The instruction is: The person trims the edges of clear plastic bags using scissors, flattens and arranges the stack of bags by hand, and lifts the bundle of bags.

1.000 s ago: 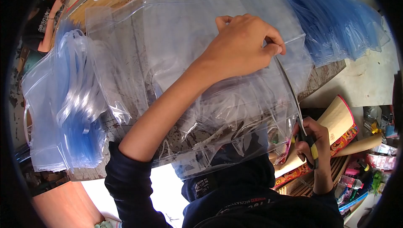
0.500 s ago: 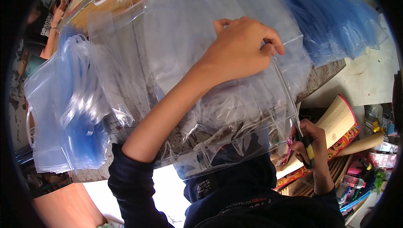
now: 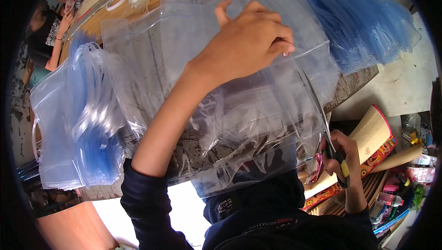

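My right hand (image 3: 341, 151) is closed around the handles of scissors (image 3: 316, 97) with black and yellow grips. The long blades point away from me, slightly parted, along the right part of a clear plastic sheet (image 3: 258, 107). My left hand (image 3: 255, 38) is over the sheet, thumb and index finger pinched together at a seam-like strip and the little finger raised. The pinched plastic is mostly hidden by the fingers. Several layers of clear plastic lie beneath, and the near edge hangs over the table's front toward my lap.
Bluish plastic bundles lie at the far right (image 3: 363, 24) and at the left, where white strap handles (image 3: 92, 89) top the stack (image 3: 57, 135). Below right are rolled mats (image 3: 368, 135) and mixed clutter (image 3: 396, 199). Another person (image 3: 46, 33) is at the upper left.
My left hand has moved left and slightly away from me, off the scissors' tips. The scissor blades look a little more parted. My right hand has barely moved.
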The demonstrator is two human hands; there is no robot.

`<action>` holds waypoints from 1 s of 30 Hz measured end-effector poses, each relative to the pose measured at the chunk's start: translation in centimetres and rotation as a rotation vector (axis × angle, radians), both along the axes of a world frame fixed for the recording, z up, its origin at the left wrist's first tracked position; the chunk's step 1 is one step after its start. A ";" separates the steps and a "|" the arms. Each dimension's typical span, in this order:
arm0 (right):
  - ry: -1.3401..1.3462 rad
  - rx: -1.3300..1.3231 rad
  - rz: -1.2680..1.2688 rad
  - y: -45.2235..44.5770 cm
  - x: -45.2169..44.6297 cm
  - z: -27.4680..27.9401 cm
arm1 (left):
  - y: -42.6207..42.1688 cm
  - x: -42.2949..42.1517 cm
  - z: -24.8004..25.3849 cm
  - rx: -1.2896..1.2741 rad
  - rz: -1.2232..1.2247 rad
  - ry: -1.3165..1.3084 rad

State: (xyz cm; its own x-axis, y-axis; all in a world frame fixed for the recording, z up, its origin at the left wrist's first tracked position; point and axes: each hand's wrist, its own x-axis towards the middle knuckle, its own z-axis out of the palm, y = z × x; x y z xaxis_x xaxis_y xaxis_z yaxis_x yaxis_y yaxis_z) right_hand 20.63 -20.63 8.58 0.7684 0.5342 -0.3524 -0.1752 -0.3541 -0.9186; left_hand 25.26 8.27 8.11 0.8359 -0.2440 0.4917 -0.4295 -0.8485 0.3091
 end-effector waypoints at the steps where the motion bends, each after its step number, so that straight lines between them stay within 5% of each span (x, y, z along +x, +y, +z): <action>1: -0.023 -0.011 0.013 0.1 0.1 0.0 | 0.0 -0.1 0.0 -0.001 0.000 0.000; 30: -0.098 -0.056 -0.038 1.5 0.3 0.7 | -0.5 -0.1 -0.3 -0.023 -0.049 0.043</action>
